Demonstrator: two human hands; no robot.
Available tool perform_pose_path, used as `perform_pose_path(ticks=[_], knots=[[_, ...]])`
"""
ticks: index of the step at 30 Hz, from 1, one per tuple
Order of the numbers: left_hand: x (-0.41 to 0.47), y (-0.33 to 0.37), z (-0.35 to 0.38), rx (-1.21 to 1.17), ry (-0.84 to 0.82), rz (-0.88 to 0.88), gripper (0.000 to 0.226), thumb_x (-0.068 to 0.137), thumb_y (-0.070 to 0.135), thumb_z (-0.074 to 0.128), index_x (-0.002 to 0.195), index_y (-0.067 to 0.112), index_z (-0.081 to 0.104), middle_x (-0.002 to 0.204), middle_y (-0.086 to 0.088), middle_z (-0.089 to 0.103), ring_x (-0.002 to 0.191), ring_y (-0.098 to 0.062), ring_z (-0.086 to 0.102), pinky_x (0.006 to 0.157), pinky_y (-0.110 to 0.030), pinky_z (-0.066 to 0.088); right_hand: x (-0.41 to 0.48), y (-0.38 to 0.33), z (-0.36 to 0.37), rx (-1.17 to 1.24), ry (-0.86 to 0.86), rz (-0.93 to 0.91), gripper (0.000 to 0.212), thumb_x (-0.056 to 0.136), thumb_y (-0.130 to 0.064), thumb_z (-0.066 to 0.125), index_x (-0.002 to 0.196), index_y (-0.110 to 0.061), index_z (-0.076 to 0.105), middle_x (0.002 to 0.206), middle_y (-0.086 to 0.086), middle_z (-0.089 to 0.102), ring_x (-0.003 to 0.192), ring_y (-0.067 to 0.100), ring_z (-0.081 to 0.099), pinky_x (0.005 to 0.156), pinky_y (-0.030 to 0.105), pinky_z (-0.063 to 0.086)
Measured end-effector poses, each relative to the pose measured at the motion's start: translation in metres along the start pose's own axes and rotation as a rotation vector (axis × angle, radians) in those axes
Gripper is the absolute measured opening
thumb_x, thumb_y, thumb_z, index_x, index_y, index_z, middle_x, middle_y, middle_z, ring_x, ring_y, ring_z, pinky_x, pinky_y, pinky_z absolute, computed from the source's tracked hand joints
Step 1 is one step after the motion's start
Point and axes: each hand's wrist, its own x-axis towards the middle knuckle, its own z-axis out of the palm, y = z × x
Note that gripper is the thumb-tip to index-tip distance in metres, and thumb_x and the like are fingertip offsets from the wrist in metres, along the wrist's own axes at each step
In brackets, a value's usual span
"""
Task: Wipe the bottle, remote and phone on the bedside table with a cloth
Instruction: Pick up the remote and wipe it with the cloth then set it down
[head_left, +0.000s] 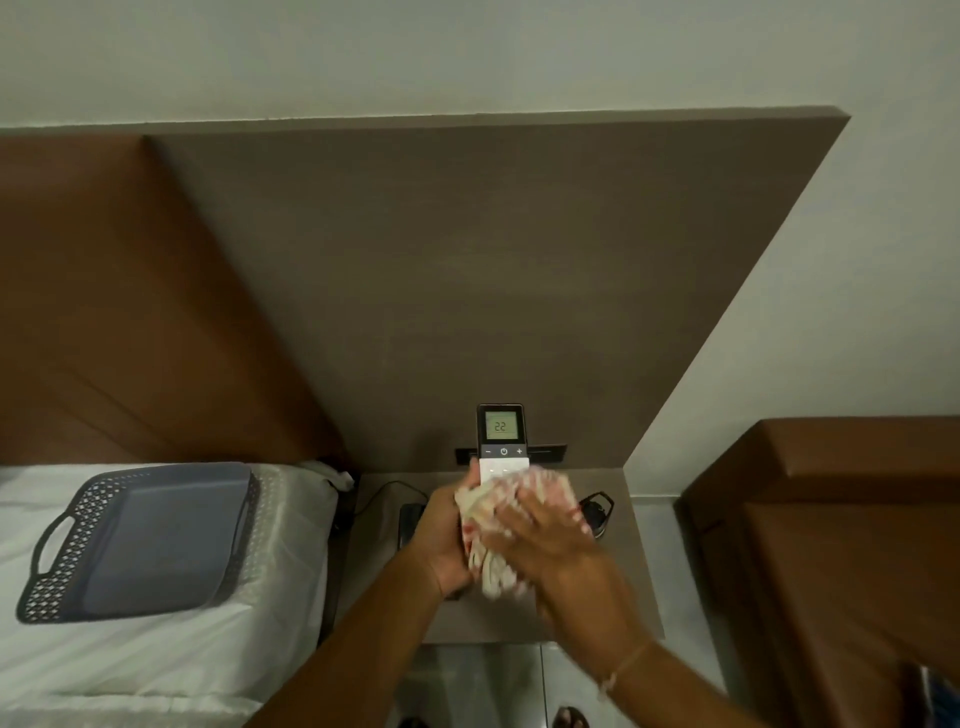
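Note:
My left hand holds the remote upright above the bedside table; its lit screen reads 22. My right hand presses a white, red-patterned cloth against the remote's lower half, which the cloth hides. The dark phone lies flat on the table just left of my left hand, with a cable running to it. The bottle stands to the right of my hands; only its dark cap and handle show.
A grey perforated tray with handles lies on the white bed at left. A brown headboard panel rises behind the table. A brown upholstered piece stands to the right. Tiled floor and my feet show below.

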Motion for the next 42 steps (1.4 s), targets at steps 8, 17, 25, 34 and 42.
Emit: perform_pose_path(ticks=[8,17,25,34,42], knots=[[0.051,-0.002,-0.023,0.014,0.154,0.02,0.057,0.101,0.048,0.039,0.136,0.006,0.056,0.118,-0.02,0.066,0.098,-0.033,0.066,0.09,-0.046,0.053,-0.069,-0.002,0.045,0.198,-0.016,0.13,0.062,0.043,-0.028,0.096,0.101,-0.03,0.075,0.109,-0.012,0.072,0.101,0.01,0.068,0.078,0.022,0.056],[0.167,-0.075,-0.117,0.485,0.629,0.031,0.035,0.103,0.032,0.047,0.118,0.004,0.063,0.128,-0.024,0.066,0.109,-0.039,0.066,0.097,-0.055,0.051,-0.111,0.083,0.132,1.024,0.662,1.339,0.025,0.086,0.006,0.062,0.101,-0.014,0.067,0.094,0.004,0.072,0.093,0.02,0.064,0.072,0.0,0.042],[0.289,-0.137,-0.226,0.685,0.797,0.007,0.028,0.102,0.019,0.052,0.106,-0.002,0.069,0.115,-0.028,0.07,0.093,-0.035,0.067,0.084,-0.043,0.055,-0.147,0.178,0.262,1.237,0.699,1.543,0.022,0.079,-0.024,0.072,0.097,-0.037,0.074,0.099,-0.008,0.075,0.093,0.019,0.07,0.079,0.036,0.057],[0.345,-0.165,-0.288,0.772,0.923,-0.013,0.028,0.101,0.029,0.051,0.099,0.009,0.071,0.101,-0.019,0.072,0.093,-0.038,0.069,0.084,-0.045,0.055,-0.149,0.201,0.314,1.311,0.707,1.618,0.028,0.072,-0.036,0.069,0.099,-0.032,0.073,0.101,-0.007,0.075,0.097,0.028,0.069,0.088,0.056,0.051],[0.349,-0.172,-0.289,0.826,1.062,0.032,0.03,0.098,0.035,0.054,0.108,0.015,0.074,0.109,-0.016,0.073,0.097,-0.037,0.067,0.09,-0.045,0.056,-0.143,0.193,0.315,1.334,0.717,1.678,0.014,0.084,-0.029,0.066,0.096,-0.031,0.073,0.101,-0.007,0.074,0.098,0.028,0.067,0.089,0.056,0.049]])
